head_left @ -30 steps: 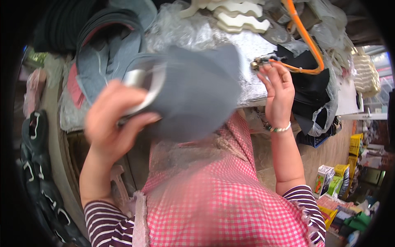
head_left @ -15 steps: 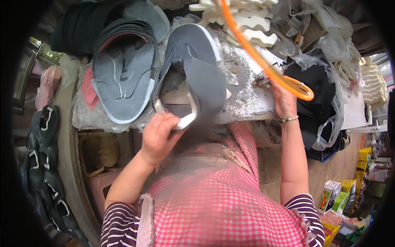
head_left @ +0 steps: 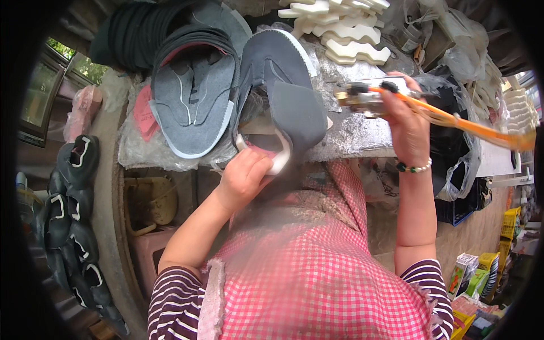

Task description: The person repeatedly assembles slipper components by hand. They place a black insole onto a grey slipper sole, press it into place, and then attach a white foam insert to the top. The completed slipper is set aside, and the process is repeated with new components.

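A grey shoe upper [head_left: 298,111] lies at the table's front edge with its heel toward me. White foam padding [head_left: 281,156] lines its heel collar. My left hand [head_left: 243,178] is closed on that collar, thumb and fingers pinching the upper and foam. My right hand [head_left: 411,133] is wrapped round a metal spray gun [head_left: 365,101], held above the table to the right of the upper. An orange hose [head_left: 481,133] trails from the gun to the right. The gun's nozzle end points left; its trigger is hidden.
More grey uppers [head_left: 192,113] are stacked to the left, with dark pieces [head_left: 130,39] behind. White foam pieces [head_left: 354,42] are piled at the back. A plastic bag of black pieces [head_left: 447,147] sits right. Dark padded uppers [head_left: 79,209] hang in a row at far left.
My right hand has lifted the spray gun from the tabletop and turned it, and the hose has swung right. My left hand keeps its hold on the collar. The whole view has shifted slightly.
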### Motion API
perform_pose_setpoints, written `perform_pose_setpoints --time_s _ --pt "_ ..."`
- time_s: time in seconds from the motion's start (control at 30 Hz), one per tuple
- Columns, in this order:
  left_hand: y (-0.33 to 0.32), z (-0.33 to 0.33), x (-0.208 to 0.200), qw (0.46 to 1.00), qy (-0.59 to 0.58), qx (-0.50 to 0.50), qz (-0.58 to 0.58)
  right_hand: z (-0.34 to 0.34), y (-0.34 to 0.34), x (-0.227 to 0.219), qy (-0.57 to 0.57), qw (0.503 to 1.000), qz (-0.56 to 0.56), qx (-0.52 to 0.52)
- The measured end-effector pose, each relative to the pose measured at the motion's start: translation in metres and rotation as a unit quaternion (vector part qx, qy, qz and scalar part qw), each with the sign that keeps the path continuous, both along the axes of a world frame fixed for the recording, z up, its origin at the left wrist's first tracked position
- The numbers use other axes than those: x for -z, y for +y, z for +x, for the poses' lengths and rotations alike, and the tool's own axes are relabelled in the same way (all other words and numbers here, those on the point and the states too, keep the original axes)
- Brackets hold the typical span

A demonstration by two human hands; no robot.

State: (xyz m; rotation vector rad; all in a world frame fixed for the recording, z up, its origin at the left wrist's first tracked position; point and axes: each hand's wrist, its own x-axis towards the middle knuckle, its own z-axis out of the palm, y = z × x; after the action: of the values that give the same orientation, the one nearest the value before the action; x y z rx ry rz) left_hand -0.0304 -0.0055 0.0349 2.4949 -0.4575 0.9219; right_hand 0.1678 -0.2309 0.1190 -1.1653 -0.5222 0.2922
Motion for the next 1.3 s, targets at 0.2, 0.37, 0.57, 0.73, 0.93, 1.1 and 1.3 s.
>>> perform_pose_setpoints --time_s 0.2,0.37,0.57,0.73,0.93,1.1,1.3 --pt "-0.005 0.014 -0.012 0.996 -0.072 -0.026 -0.045 -0.003 0.001 -0.007 -0.065 0.998 0.004 0.011" --pt "-0.017 0.043 -0.063 0.913 0.034 -0.136 -0.384 -0.026 -0.002 -0.041 -0.057 0.996 0.065 0.037" --pt "0.004 0.056 -0.142 0.649 0.055 0.099 -0.752 -0.037 0.003 -0.06 -0.124 0.983 0.119 0.064" --pt "0.03 0.031 -0.166 0.408 -0.036 0.262 -0.874 -0.041 0.007 -0.06 -0.14 0.973 0.165 0.079" --pt "0.046 -0.008 -0.178 0.276 -0.07 0.279 -0.917 -0.048 0.016 -0.057 -0.142 0.968 0.195 0.072" --pt "0.057 -0.023 -0.17 0.251 -0.087 0.306 -0.914 -0.059 0.037 -0.075 -0.137 0.965 0.218 0.05" --pt "0.053 -0.044 -0.178 0.31 -0.086 0.318 -0.892 -0.059 0.057 -0.083 -0.163 0.978 0.128 0.03"
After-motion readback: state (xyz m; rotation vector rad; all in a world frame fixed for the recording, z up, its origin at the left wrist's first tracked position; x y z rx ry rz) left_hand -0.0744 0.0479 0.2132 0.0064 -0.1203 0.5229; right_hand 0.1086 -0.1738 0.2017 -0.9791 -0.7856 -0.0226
